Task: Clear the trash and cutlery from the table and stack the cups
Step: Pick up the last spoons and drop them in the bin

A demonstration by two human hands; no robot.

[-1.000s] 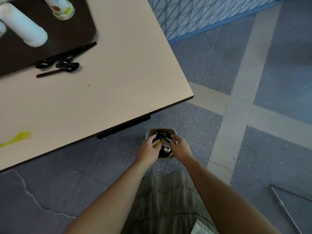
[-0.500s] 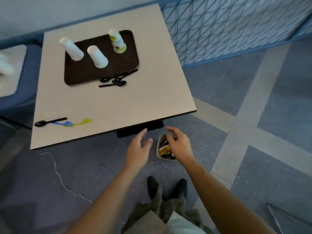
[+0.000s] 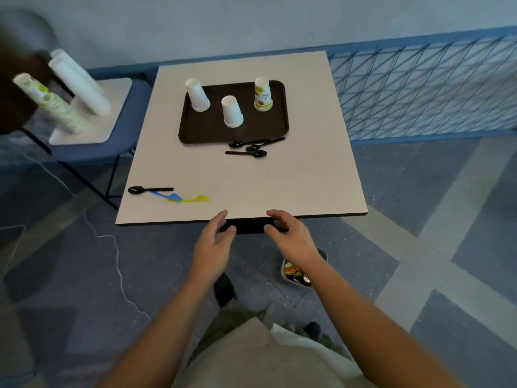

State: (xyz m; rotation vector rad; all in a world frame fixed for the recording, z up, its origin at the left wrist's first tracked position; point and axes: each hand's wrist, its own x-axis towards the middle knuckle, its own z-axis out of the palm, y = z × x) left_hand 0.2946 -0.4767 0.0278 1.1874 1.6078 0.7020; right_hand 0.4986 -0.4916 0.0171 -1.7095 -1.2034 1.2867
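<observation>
A dark brown tray [image 3: 212, 133] on the beige table [image 3: 302, 175] carries two white upturned cups [image 3: 197, 94] [image 3: 232, 111] and a printed cup [image 3: 263, 94]. Three black spoons [image 3: 253, 147] lie just in front of the tray. Near the table's front left edge lie a black spoon [image 3: 148, 189], a blue fork [image 3: 167, 196] and a yellow fork [image 3: 195, 199]. My left hand [image 3: 214, 240] and my right hand [image 3: 291, 238] hover empty, fingers apart, just below the table's near edge. A small bin [image 3: 293, 273] with wrappers stands on the floor under my right wrist.
At the left a blue chair [image 3: 92, 152] holds a white board with stacks of white cups [image 3: 81, 82] and printed cups [image 3: 50, 103]. A blue mesh fence [image 3: 425, 88] runs along the right. My feet stand on the grey floor below.
Both hands have lifted out of the floor bin and risen to the table's near edge, empty. The view has tilted up to take in the whole table.
</observation>
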